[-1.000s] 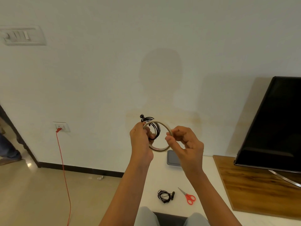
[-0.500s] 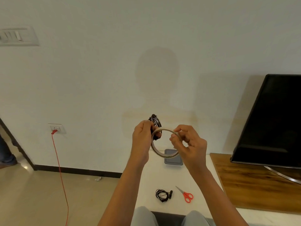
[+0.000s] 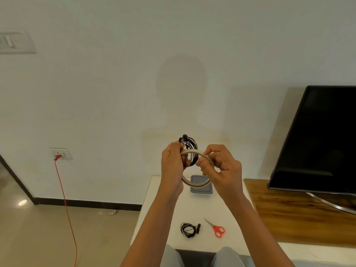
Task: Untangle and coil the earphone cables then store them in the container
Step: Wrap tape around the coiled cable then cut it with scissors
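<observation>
The left hand [image 3: 171, 166] hides part of the coil [image 3: 190, 144] and the ring [image 3: 194, 185]; the right hand [image 3: 221, 170] hides more ring and a corner of the container [image 3: 201, 190]. The TV [image 3: 317, 141] is cut off at right.

No text, brand name or number can be read with certainty. The only possible print is on the tape roll [image 3: 192, 152]: some small reddish marks stand on the inner side of its lower arc, just below the fingers of the left hand [image 3: 172, 164]. They are too small and too blurred to tell if they are letters or digits.
</observation>
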